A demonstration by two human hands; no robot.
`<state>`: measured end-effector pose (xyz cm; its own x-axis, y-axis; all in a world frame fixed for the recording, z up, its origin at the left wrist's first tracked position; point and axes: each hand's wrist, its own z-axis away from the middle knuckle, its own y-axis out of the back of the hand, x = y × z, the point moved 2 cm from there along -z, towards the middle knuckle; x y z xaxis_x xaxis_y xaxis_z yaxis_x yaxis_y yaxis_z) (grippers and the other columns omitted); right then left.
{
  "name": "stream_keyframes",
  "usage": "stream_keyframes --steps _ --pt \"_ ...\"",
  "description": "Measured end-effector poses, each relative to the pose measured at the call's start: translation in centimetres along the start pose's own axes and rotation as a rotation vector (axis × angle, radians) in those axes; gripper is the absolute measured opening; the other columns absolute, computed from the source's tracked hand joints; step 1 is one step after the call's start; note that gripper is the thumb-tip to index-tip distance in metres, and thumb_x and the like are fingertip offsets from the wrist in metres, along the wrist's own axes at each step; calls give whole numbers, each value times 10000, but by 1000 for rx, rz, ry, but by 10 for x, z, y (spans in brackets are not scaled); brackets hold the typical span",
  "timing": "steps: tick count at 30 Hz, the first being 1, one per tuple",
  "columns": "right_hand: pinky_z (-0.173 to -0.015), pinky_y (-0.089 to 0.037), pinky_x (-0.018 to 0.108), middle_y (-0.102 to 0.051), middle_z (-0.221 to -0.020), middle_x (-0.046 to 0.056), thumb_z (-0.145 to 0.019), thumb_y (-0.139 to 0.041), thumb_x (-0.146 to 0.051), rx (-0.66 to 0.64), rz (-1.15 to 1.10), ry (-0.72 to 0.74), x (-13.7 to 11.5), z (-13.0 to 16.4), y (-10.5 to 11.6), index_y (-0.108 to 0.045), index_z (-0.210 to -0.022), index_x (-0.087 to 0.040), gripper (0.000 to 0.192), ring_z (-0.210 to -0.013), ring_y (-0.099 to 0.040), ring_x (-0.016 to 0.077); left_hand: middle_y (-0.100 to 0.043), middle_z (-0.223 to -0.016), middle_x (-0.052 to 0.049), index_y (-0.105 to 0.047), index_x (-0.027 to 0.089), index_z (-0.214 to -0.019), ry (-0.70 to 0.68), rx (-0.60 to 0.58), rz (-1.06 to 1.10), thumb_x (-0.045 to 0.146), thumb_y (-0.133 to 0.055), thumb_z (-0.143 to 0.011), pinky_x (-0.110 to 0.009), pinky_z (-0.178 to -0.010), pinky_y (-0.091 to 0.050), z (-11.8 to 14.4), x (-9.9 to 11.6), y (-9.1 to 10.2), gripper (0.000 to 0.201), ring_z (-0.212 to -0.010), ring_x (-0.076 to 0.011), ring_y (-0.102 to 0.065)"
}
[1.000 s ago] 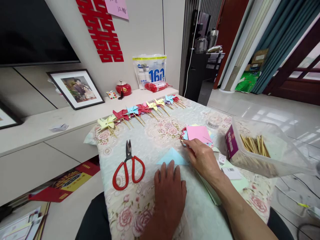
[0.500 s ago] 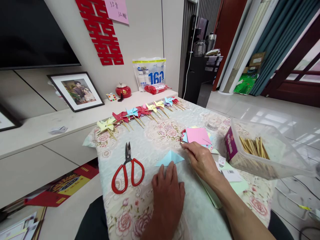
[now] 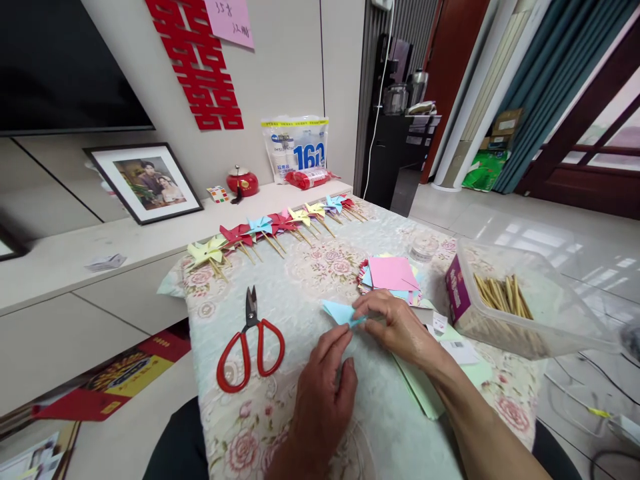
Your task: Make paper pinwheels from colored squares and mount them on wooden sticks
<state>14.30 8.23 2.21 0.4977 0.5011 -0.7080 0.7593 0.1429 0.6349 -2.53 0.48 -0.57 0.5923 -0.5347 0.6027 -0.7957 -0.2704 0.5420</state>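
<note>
A folded light-blue paper triangle (image 3: 339,311) is lifted off the floral tablecloth (image 3: 300,280). My right hand (image 3: 395,325) pinches its right end between thumb and fingers. My left hand (image 3: 323,393) sits just below the paper, its fingertips reaching up to the paper's lower edge. Behind my right hand lies a stack of coloured paper squares (image 3: 393,273) with a pink sheet on top. Red-handled scissors (image 3: 249,340) lie shut on the cloth to the left of my left hand.
A row of finished paper pinwheels (image 3: 273,230) on sticks lines the table's far edge. A clear plastic box of wooden sticks (image 3: 505,300) stands at the right, with a tape roll (image 3: 423,251) behind the paper stack. Green sheets (image 3: 425,390) lie under my right forearm.
The blue triangle lay flat under my left fingertips; my right hand has now picked it up by its right end, and my left hand has drawn back and curled its fingers.
</note>
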Motion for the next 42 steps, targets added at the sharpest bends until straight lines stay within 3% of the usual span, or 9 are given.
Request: stream_keyframes --steps 3,6,9,12,17,22,32,37,42 --pt "-855 -496 409 -734 -905 48 -864 -648 -90 41 20 42 -5 -1 2 -712 -876 -218 144 -914 -633 232 -655 -1243 -120 -676 179 -1133 128 100 130 118 -519 -870 -367 -956 -546 1 -5 2 313 -1146 -227 -637" --pt "-846 -489 405 -728 -920 53 -886 -615 -76 135 50 154 -11 -1 3 -701 -900 -223 171 -929 -621 233 -696 -1032 -121 -702 166 -945 457 181 386 238 -591 -866 -347 -756 -595 1 -13 1 154 -931 -231 -689" --pt "-844 -486 402 -718 -928 54 -891 -575 -49 178 59 274 -16 -1 2 -685 -929 -228 214 -947 -615 230 -730 -880 -120 -696 133 -918 870 183 793 381 -635 -855 -337 -681 -596 -1 -15 -3 263 -806 -228 -710" --pt "-861 -474 404 -711 -903 48 -887 -561 -38 121 83 341 -22 0 -2 -676 -933 -229 228 -949 -610 228 -753 -945 -162 -694 96 -947 1056 213 1074 428 -704 -800 -343 -689 -599 -5 -13 -5 363 -837 -255 -727" --pt "-880 -452 409 -714 -880 44 -907 -561 -91 -96 148 324 -31 0 -9 -692 -933 -234 196 -921 -607 230 -755 -872 -93 -711 106 -956 996 298 1074 401 -775 -740 -315 -674 -604 -7 -16 -2 371 -746 -194 -707" --pt "-895 -430 392 -719 -893 35 -963 -563 -177 -220 139 272 -35 0 -11 -718 -1042 -264 194 -932 -600 225 -759 -855 -60 -734 115 -993 986 253 929 331 -745 -734 -272 -612 -590 -5 -19 -3 338 -695 -168 -690" --pt "-790 -421 349 -729 -863 28 -938 -598 -169 -179 135 66 -31 0 -13 -715 -928 -221 128 -857 -598 214 -772 -891 -90 -731 114 -980 911 115 831 315 -620 -807 -307 -629 -606 -6 -11 -2 287 -782 -237 -744" --pt "-778 -424 347 -739 -877 30 -925 -593 -143 -161 136 29 -33 -1 -12 -712 -937 -223 144 -860 -606 216 -775 -908 -104 -712 116 -1015 840 104 816 387 -630 -837 -311 -653 -600 -3 -8 -3 334 -797 -242 -742" --pt "-764 -439 347 -732 -835 29 -921 -607 -171 -153 128 33 -33 0 -13 -716 -929 -227 123 -834 -614 215 -782 -894 -74 -702 153 -1009 855 128 775 333 -690 -792 -286 -637 -576 0 -12 -9 282 -758 -210 -727"
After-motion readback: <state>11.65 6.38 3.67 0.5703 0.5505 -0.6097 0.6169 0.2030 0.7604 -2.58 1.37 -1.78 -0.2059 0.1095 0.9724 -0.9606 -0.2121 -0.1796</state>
